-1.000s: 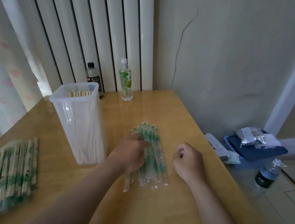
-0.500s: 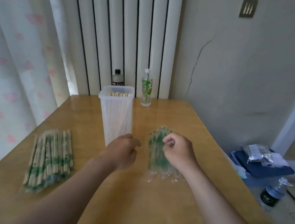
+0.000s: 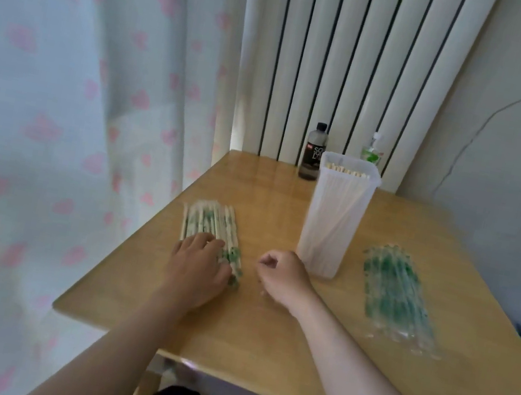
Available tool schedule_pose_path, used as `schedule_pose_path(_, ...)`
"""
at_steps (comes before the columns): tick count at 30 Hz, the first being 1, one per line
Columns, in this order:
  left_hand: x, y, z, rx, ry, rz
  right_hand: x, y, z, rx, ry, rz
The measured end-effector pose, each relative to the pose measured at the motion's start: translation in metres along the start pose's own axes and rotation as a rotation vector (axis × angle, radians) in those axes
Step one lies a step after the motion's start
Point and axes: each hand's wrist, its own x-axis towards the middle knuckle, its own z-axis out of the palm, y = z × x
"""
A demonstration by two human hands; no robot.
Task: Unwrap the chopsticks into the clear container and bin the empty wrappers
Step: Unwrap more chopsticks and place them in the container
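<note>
A row of wrapped chopsticks [image 3: 208, 226] lies at the table's left edge. My left hand [image 3: 196, 264] rests on the near end of that row, its fingers reaching over the green-printed wrappers. My right hand [image 3: 283, 276] hovers just to the right of it, fingers curled, with nothing seen in it. The tall clear container [image 3: 335, 217] stands behind my right hand and holds several bare chopsticks upright. A pile of empty clear wrappers with green print [image 3: 399, 291] lies flat to the right of the container.
A dark bottle [image 3: 314, 152] and a green-labelled bottle [image 3: 373, 152] stand at the table's back edge by the radiator. The wooden table [image 3: 263, 330] ends close to a curtain on the left. A blue box shows at the far right edge.
My view has swung left. My left hand moved from the table's middle onto the wrapped chopsticks at the left. My right hand left the empty wrappers and came across in front of the container.
</note>
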Motion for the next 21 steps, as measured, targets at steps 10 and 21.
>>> schedule_pose_path(10,-0.008,-0.016,0.017,-0.132,0.061,0.015,0.022,0.002,0.041,0.017,-0.047,0.052)
schedule_pose_path(21,-0.009,-0.019,0.020,-0.134,0.032,0.002,0.013,0.007,0.031,0.326,-0.038,0.099)
